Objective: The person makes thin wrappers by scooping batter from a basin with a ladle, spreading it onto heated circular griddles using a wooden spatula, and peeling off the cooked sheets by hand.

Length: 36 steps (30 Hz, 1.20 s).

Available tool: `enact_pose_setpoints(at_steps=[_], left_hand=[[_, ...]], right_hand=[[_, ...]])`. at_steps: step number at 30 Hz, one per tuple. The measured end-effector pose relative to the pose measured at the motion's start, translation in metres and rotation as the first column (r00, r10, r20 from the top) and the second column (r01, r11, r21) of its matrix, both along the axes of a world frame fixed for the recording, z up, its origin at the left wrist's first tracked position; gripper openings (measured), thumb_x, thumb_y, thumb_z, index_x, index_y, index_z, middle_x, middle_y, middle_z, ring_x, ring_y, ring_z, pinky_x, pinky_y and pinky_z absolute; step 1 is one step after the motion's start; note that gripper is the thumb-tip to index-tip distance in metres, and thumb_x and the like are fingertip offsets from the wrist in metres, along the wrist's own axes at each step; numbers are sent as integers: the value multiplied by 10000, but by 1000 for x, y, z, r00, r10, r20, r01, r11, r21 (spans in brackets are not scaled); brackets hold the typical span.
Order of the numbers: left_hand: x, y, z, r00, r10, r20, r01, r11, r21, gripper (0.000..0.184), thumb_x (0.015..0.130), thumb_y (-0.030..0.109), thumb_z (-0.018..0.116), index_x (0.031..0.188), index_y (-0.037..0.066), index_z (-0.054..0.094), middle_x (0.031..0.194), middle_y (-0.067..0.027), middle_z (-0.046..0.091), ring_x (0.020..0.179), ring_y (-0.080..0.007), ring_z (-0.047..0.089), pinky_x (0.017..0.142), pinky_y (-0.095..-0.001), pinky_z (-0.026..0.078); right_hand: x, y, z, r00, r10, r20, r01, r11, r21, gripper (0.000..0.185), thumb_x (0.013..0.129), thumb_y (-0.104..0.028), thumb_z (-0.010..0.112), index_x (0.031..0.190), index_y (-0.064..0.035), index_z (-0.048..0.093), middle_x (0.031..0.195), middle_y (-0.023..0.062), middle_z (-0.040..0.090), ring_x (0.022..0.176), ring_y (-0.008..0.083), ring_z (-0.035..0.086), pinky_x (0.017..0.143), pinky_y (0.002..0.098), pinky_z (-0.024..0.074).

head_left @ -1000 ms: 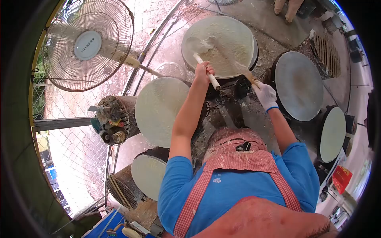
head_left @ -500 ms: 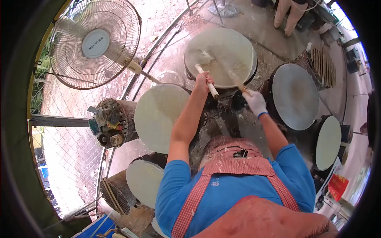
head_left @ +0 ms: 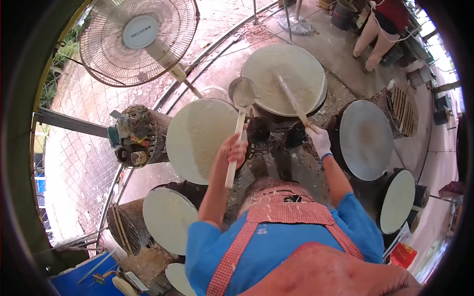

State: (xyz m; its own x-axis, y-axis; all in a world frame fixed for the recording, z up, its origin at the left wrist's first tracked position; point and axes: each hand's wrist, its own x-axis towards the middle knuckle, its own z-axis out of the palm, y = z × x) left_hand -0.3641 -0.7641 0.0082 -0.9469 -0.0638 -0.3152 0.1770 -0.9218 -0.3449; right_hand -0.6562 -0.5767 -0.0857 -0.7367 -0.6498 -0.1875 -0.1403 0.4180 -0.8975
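My bare left hand (head_left: pixel 237 149) is wrapped round the pale wooden handle of a ladle (head_left: pixel 242 92), whose round metal bowl is raised near the left edge of the far griddle. In a white glove, my right hand (head_left: pixel 319 140) grips a wooden spreader (head_left: pixel 292 101). Its far end rests on pale batter covering the round far griddle (head_left: pixel 308 64). Left of my left hand, another large griddle (head_left: pixel 190 140) has a pale layer with a darker patch. To the right of my gloved hand lies a grey, bare-looking griddle (head_left: pixel 366 140).
More coated round griddles stand lower left (head_left: pixel 170 220) and at right (head_left: pixel 397 201). A standing fan (head_left: pixel 140 37) is upper left, before a wire fence. A drum (head_left: pixel 143 135) has clutter on its end. Another person (head_left: pixel 377 37) stands at upper right.
The ladle has come off the far griddle, back toward me with my left hand. The spreader has swung, its far end shifting toward the middle of the batter. My view has shifted slightly.
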Motion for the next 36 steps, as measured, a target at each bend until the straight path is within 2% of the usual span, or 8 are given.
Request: enact_pose_setpoints(at_steps=[2, 5, 11, 13, 22, 26, 28, 36], left_hand=[[23, 17, 6, 995, 40, -88, -48, 995, -92, 364, 906, 234, 457, 1264, 219, 395, 560, 17, 318, 378, -30, 287, 277, -160, 249], [56, 62, -1, 983, 170, -62, -181, 921, -345, 411, 906, 240, 456, 1303, 276, 354, 575, 11, 324, 373, -34, 275, 277, -160, 246], [96, 180, -44, 886, 444, 137, -447, 894, -5, 362, 922, 182, 411, 1277, 123, 377, 572, 8, 298, 373, -41, 265, 308, -187, 273], [102, 239, -60, 814, 578, 50, -580, 809, 91, 331, 925, 183, 401, 1237, 74, 410, 570, 10, 293, 382, -43, 276, 328, -193, 281], [108, 485, -59, 240, 932, 271, -959, 271, -83, 163, 882, 192, 480, 980, 62, 488, 526, 7, 331, 362, -64, 314, 283, -193, 249], [107, 591, -63, -97, 991, -90, -995, -97, 4, 169, 895, 193, 449, 1036, 111, 495, 553, -8, 316, 381, -64, 301, 280, -189, 272], [107, 637, -32, -286, 958, -4, -888, -267, -373, 376, 856, 132, 480, 1218, 173, 388, 623, -26, 365, 393, -68, 326, 267, -174, 273], [213, 831, -76, -577, 795, 185, -571, -232, -788, 560, 807, 65, 528, 1294, 197, 285, 653, -34, 426, 373, -76, 354, 278, -182, 276]], right_hand=[[-1, 7, 5, 921, 205, -331, -121, 958, 258, 354, 757, -379, 581, 989, -117, 634, 951, 145, 608, 927, 305, 571, 786, 351, 443], [-8, 14, 37, 894, 226, -388, -72, 925, 373, 367, 775, -363, 575, 1015, -90, 623, 953, 157, 607, 882, 312, 583, 754, 361, 454], [-22, 35, 11, 857, 361, -368, -338, 933, 126, 372, 797, -254, 566, 1095, -32, 575, 838, 168, 644, 675, 271, 627, 583, 315, 470], [-34, 47, 24, 807, 315, 500, -356, 935, -14, 385, 800, -205, 575, 1142, -30, 553, 643, 79, 594, 411, 158, 504, 359, 268, 368], [66, 46, 10, 509, 791, 339, -845, 534, 24, 303, 825, -198, 573, 1058, -5, 579, 512, -39, 429, 365, 38, 353, 308, 200, 247], [178, 77, 51, 78, 970, 229, -996, 83, -11, 276, 812, -195, 558, 1000, 1, 604, 518, -40, 423, 396, 32, 326, 356, 213, 237], [239, 75, 27, -215, 962, -166, -975, -222, -21, 302, 798, -204, 560, 996, 21, 599, 634, 52, 537, 544, 107, 474, 499, 252, 363], [531, 237, 84, -831, 399, -388, -554, -658, 511, 391, 729, -412, 573, 972, -111, 625, 855, 148, 625, 842, 300, 591, 718, 388, 444]])
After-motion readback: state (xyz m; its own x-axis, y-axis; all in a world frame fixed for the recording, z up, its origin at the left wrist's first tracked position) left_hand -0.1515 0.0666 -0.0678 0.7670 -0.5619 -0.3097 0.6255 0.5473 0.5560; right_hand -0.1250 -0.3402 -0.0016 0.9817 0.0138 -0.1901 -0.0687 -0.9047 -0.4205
